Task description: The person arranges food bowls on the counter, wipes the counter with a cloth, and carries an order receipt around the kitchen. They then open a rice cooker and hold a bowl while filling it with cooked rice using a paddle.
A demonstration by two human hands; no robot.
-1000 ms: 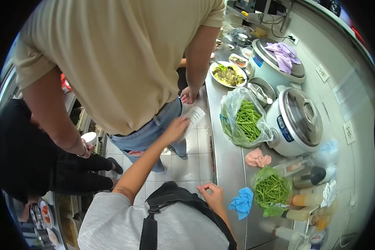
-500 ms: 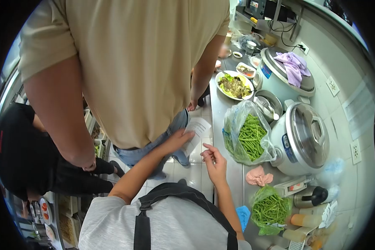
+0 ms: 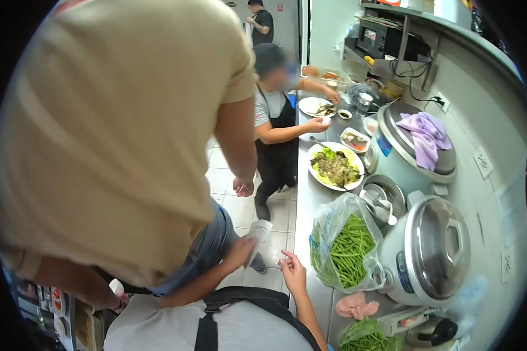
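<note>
My left hand is closed round a slip of white printed paper, held low in front of me, close to a person's jeans. My right hand is raised near the counter's edge, holding nothing, with its index finger stretched and the others loosely bent. To the right of it, on the steel counter, stands a clear plastic bag full of green beans. A crumpled pink cloth lies in front of the bag, beside a second bag of green beans.
A person in a tan shirt stands close on my left. Farther along, a person in a dark apron reaches over the counter. Two big lidded cookers, a metal pot and a plate of salad line the right side.
My view has tilted up and shifted, showing more of the far kitchen. The person in tan has moved left in view. The slip remains in my left hand; my right hand stays free.
</note>
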